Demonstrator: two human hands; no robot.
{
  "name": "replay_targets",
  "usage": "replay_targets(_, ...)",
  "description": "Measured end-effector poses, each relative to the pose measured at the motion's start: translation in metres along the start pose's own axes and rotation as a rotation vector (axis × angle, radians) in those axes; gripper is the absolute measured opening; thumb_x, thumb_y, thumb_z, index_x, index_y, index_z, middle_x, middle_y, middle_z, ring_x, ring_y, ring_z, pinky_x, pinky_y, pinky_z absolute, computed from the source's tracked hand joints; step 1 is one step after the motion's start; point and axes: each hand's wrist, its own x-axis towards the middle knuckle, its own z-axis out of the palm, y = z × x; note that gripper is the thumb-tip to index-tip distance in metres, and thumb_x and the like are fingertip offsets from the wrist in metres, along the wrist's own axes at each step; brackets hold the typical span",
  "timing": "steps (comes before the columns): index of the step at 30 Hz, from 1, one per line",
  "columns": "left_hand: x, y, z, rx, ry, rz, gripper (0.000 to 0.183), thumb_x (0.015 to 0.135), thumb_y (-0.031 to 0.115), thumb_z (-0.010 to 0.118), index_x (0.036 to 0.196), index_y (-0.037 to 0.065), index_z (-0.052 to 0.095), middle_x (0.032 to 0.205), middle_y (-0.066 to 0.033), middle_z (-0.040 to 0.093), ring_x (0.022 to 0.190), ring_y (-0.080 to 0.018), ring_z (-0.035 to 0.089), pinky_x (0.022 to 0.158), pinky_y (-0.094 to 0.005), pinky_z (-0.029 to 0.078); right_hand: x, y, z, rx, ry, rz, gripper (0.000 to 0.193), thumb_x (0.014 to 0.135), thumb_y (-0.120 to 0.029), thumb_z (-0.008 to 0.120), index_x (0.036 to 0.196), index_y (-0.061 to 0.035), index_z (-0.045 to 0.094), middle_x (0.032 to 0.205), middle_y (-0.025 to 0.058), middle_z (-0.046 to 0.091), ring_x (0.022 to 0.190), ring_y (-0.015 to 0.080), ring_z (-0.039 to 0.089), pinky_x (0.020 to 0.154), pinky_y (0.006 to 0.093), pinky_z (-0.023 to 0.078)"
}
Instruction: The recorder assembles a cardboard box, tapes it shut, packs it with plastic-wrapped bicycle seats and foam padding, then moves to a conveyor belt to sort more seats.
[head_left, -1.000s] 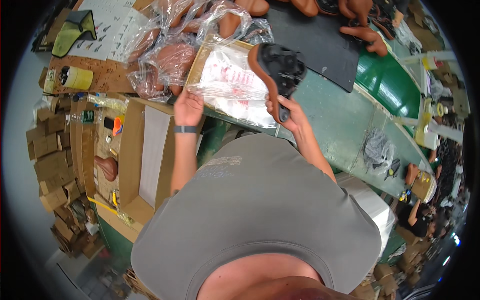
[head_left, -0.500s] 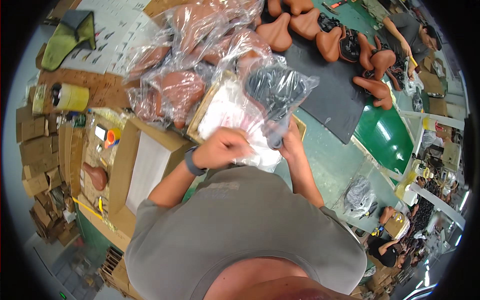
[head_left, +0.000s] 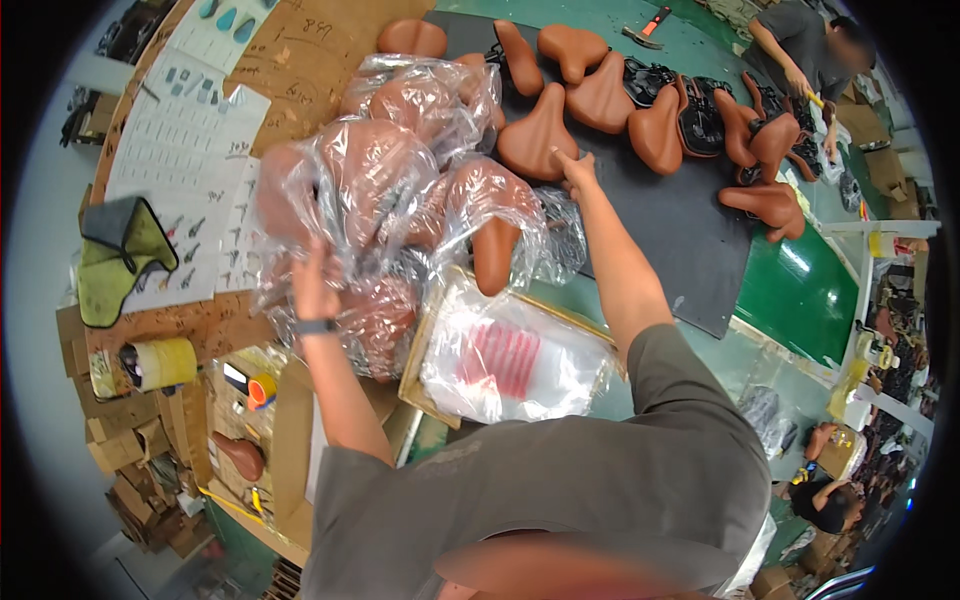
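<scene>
My right hand (head_left: 577, 172) reaches far forward, its fingers and thumb on the near edge of a brown bicycle saddle (head_left: 540, 132), which lies unwrapped on a black mat. To the left, my left hand (head_left: 316, 282) lies against a heap of saddles in clear plastic bags, fingers stretched out and slightly blurred. Just beyond those fingers is a bagged brown saddle (head_left: 372, 180). Another partly bagged saddle (head_left: 493, 235) lies between my arms, its narrow brown nose toward me. Below it stands a tray of clear plastic bags (head_left: 445, 375) with red print.
More brown saddles (head_left: 655, 130) line the black mat (head_left: 690, 255), some showing black undersides. A hammer (head_left: 648, 28) lies at the far edge. Printed sheets (head_left: 170, 160) and a yellow container (head_left: 165, 362) are at left. A co-worker (head_left: 800, 60) bends over at far right.
The bagged saddle with the dark underside has left my right hand, which moved forward onto an unwrapped saddle. My left hand moved left onto the bagged heap. The bag tray is now uncovered.
</scene>
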Motion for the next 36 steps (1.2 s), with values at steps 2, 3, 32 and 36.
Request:
replay_targets(2, -0.038, -0.024, 0.048, 0.045, 0.014, 0.021, 0.068, 0.103, 0.026, 0.079, 0.158, 0.002, 0.045, 0.140, -0.0130, 0.064, 0.102, -0.0185, 0.069, 0.075, -0.0320, 0.060, 0.046, 0.021, -0.008, 0.165, -0.137, 0.038, 0.093, 0.083, -0.037, 0.096, 0.156, -0.0051, 0.048, 0.140, 0.0164, 0.067, 0.121, 0.0356, 0.069, 0.092, 0.0529, 0.061)
replay_targets(3, -0.058, -0.035, 0.060, 0.068, 0.064, 0.106, 0.072, 0.103, 0.021, 0.078, 0.161, 0.001, 0.041, 0.145, -0.0148, 0.061, 0.107, -0.0209, 0.068, 0.078, -0.0341, 0.061, 0.055, 0.028, -0.009, 0.304, -0.307, 0.060, 0.096, 0.079, -0.039, 0.100, 0.153, -0.0061, 0.050, 0.141, 0.0181, 0.067, 0.122, 0.0409, 0.069, 0.091, 0.0589, 0.061)
replay_targets(32, -0.345, -0.405, 0.197, 1.098, -0.848, 0.533, 0.018, 0.098, 0.026, 0.074, 0.099, 0.009, 0.080, 0.100, -0.0180, 0.077, 0.095, -0.0391, 0.073, 0.085, -0.0486, 0.058, -0.436, 0.491, -0.473, -1.084, 0.216, -0.480, 0.120, 0.077, -0.021, 0.094, 0.174, -0.0134, 0.023, 0.164, 0.0308, 0.041, 0.142, 0.0502, 0.052, 0.120, 0.0541, 0.044)
replay_targets(36, -0.375, -0.394, 0.193, 0.812, -0.649, 0.301, 0.023, 0.106, 0.022, 0.066, 0.101, 0.002, 0.075, 0.092, -0.0162, 0.077, 0.083, -0.0306, 0.076, 0.072, -0.0422, 0.060, -0.422, 0.502, -0.474, -0.941, 0.030, -0.226, 0.119, 0.079, -0.018, 0.090, 0.175, -0.0153, 0.019, 0.139, 0.0267, 0.061, 0.110, 0.0460, 0.072, 0.098, 0.0540, 0.059)
